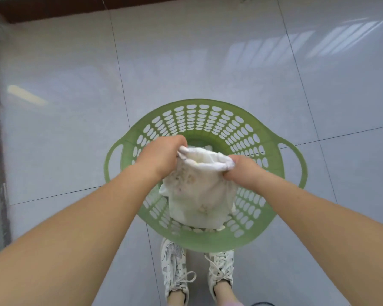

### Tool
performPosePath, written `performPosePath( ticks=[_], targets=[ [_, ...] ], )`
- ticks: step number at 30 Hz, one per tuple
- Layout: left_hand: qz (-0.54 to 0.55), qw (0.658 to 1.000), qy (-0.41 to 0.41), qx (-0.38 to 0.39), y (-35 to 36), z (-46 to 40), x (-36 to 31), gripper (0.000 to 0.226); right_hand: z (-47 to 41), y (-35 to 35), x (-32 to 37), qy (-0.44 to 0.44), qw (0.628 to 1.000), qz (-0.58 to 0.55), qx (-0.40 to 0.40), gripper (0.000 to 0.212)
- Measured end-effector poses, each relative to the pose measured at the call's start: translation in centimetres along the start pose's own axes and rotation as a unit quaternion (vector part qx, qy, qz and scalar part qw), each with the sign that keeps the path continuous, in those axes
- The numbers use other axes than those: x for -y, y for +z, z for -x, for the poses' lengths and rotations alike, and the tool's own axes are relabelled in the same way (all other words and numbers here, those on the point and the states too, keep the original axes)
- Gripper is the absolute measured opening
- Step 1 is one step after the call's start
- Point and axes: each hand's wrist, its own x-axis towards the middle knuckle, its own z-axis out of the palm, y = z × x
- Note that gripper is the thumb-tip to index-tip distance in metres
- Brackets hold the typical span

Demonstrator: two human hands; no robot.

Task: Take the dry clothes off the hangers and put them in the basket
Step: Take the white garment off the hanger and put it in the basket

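Right now both hands are holding a pale, faintly printed garment (pixel 197 195) directly above the green basket (pixel 208 241), which is standing on the tiled floor (pixel 75 129) just beyond the person's white shoes (pixel 175 268). The left hand (pixel 161 155) is gripping one end of the bunched top edge and the right hand (pixel 241 171) is pinching the other, while the cloth is hanging down into the basket. If one hand is letting go early, the fabric could be swinging sideways and draping over the basket's rim instead of dropping inside.
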Motion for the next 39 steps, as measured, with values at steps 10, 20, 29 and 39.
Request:
performPosePath(
  ticks=[10,20,29,39],
  targets=[
    [-0.07,0.996,-0.045,0.037,7.9,-10.0,3.0,0.031,-14.3,2.9,-3.4,0.059,0.989,0.129,-0.051,0.008],
    [-0.064,0.989,-0.107,-0.082,16.4,-11.5,5.2,0.072,-18.9,7.0,-7.3,0.064,0.969,0.114,-0.212,0.067],
    [-0.017,0.99,-0.094,0.1,18.1,-4.8,2.4,0.064,-13.8,7.6,-6.8,0.049,0.981,0.097,-0.162,0.052],
    [0.121,0.992,-0.014,-0.044,2.8,3.2,-4.4,0.049,2.3,3.2,1.9,-0.04,0.975,-0.047,-0.215,0.047]
  ],
)
